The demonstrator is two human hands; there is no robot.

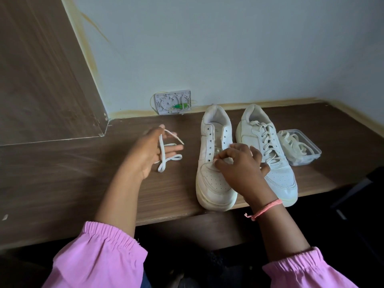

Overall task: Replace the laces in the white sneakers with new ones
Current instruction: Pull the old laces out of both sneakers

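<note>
Two white sneakers stand side by side on the brown wooden table [62, 173], toes toward me. The left sneaker [212, 183] has bare eyelets and no lace. The right sneaker [278, 175] is laced. My right hand [239, 167] is over the unlaced sneaker, fingers curled, and pinches its upper near the lowest eyelets. My left hand [149, 152] hovers left of the shoes with fingers spread. A loose white lace [170, 159] hangs over its thumb and trails onto the table. A clear plastic container [311, 154] right of the shoes holds white laces [293, 142].
A white wall box [172, 101] with a green part sits at the base of the wall behind the shoes. A tall wooden panel [41, 80] rises at the left. The table's front edge [166, 217] runs just under the sneakers' toes.
</note>
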